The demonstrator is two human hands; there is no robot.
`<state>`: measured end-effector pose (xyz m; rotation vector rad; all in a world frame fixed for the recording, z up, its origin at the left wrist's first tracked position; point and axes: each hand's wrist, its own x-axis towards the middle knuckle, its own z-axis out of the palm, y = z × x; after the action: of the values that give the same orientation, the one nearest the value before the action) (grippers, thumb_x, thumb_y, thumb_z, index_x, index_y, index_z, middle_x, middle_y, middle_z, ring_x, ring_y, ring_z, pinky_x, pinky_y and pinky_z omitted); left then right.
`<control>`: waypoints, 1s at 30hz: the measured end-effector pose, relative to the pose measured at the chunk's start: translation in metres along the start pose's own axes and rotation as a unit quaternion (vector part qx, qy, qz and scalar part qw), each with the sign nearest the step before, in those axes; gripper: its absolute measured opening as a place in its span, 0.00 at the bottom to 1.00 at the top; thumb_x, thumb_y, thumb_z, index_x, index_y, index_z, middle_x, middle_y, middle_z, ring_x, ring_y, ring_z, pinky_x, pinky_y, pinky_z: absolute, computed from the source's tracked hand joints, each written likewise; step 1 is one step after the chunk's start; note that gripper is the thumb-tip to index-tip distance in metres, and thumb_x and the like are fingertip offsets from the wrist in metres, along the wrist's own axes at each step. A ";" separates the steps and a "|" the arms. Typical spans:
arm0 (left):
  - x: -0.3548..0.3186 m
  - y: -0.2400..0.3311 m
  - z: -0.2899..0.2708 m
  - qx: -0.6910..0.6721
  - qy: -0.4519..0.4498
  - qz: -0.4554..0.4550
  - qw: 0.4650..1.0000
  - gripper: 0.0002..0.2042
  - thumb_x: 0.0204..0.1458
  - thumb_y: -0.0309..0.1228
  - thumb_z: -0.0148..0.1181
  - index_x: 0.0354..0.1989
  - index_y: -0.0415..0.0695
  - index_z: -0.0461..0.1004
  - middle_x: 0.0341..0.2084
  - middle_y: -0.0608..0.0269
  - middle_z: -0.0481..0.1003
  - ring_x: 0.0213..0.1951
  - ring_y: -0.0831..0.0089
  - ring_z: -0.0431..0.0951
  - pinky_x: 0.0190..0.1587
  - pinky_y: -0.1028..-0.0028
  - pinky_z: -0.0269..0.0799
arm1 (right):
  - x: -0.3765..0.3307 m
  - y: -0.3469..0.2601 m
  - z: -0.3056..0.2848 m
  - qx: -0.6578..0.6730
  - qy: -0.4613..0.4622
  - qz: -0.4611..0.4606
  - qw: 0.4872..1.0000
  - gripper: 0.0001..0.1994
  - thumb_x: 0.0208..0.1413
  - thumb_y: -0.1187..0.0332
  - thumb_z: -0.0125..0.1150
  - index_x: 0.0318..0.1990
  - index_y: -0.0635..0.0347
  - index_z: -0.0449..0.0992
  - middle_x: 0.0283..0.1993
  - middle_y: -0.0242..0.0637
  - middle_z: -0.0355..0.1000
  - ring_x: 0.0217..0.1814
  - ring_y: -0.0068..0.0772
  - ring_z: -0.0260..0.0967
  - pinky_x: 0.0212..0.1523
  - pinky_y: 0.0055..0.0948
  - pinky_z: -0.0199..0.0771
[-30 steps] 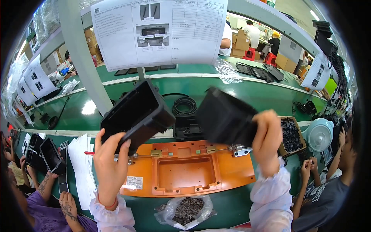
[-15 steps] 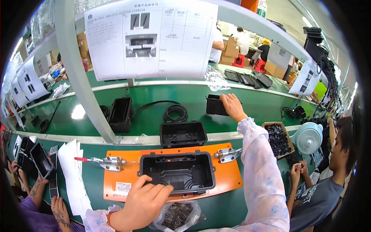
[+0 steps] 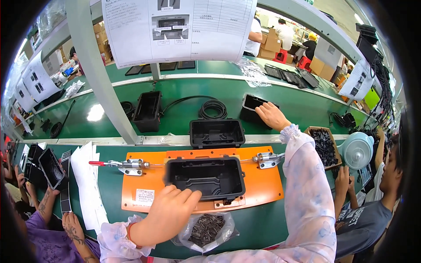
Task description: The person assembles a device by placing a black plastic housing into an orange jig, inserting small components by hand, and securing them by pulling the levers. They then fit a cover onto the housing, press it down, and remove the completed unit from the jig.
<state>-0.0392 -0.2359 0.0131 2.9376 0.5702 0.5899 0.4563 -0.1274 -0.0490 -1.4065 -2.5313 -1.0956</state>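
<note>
A black open plastic box [image 3: 219, 182] is on an orange fixture plate [image 3: 264, 189], with a toggle clamp at each side. My left hand [image 3: 171, 215] is at its near left corner, fingers curled against the near rim; the thumb is hidden. Reaching far forward, my right hand [image 3: 272, 116] grips the near right rim of another black box [image 3: 251, 115] at the green bench. Between the two stands a third black box [image 3: 217, 133], just behind the plate. Below my left hand lies a clear bag of small dark screws [image 3: 206, 230].
A red-handled clamp [image 3: 127, 165] sticks out left, beside white papers [image 3: 85, 188]. On the right are a carton of black parts [image 3: 322, 147] and a pale blue fan [image 3: 356, 151]. Coiled cable [image 3: 213, 108] lies behind. Co-workers sit at both sides; a metal post [image 3: 98, 72] rises left.
My right hand has turned the far box so that its open top shows. The box at my left hand has shifted slightly on the plate, baring a block at its near edge. My view has tipped down.
</note>
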 end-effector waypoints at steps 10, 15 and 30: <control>-0.015 -0.005 0.033 -0.026 -0.010 0.051 0.998 0.23 0.56 0.35 0.66 0.55 0.33 0.74 0.30 0.61 0.75 0.34 0.65 0.77 0.54 0.61 0.72 | 0.001 -0.002 -0.045 0.140 0.154 0.294 0.933 0.05 0.63 0.70 0.58 0.37 0.59 0.78 0.33 0.41 0.74 0.38 0.41 0.74 0.40 0.40 0.75; -0.024 -0.009 0.027 -0.027 -0.024 0.012 0.999 0.28 0.54 0.38 0.69 0.59 0.35 0.72 0.39 0.57 0.77 0.42 0.62 0.78 0.59 0.56 0.68 | -0.023 -0.039 -0.158 0.581 0.217 0.456 0.638 0.10 0.71 0.66 0.55 0.48 0.65 0.76 0.31 0.30 0.76 0.28 0.18 0.69 0.31 0.19 0.70; -0.019 0.002 0.018 -0.077 0.013 -0.047 0.996 0.18 0.51 0.27 0.68 0.51 0.37 0.78 0.41 0.53 0.80 0.46 0.56 0.80 0.66 0.47 0.64 | -0.217 -0.174 -0.151 0.229 -0.038 0.660 0.714 0.11 0.63 0.64 0.60 0.39 0.64 0.82 0.38 0.53 0.76 0.42 0.58 0.76 0.46 0.50 0.75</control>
<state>-0.0476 -0.2452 -0.0094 2.7471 0.6311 0.6310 0.4090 -0.4343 -0.1105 -2.2895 -0.9599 -0.0863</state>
